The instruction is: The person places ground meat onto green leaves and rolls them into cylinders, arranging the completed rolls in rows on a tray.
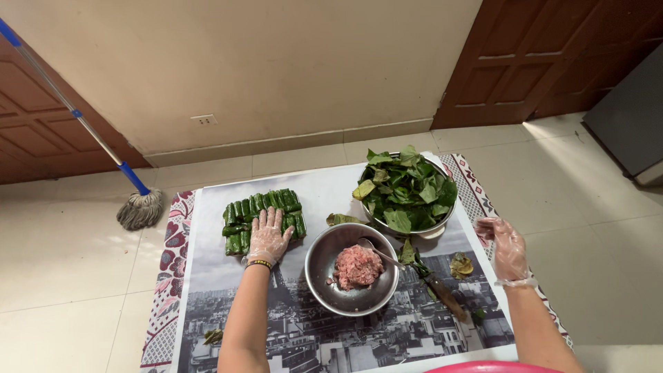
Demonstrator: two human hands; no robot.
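Observation:
My left hand (267,236), in a clear plastic glove, lies flat with fingers spread on a stack of green leaf-wrapped rolls (243,209) at the left of the mat. My right hand (507,246), also gloved, hovers over the mat's right edge with fingers loosely curled and nothing in it. Between the hands a steel bowl (324,283) holds a lump of pink minced meat (358,266) and a spoon (378,253). Behind it, a metal bowl (439,228) is heaped with loose green leaves (407,190).
Everything sits on a printed mat (311,338) spread over a tiled floor. A knife (442,293) and torn leaf scraps (460,265) lie right of the meat bowl. A mop (139,207) leans against the wall at left. Wooden doors stand at both back corners.

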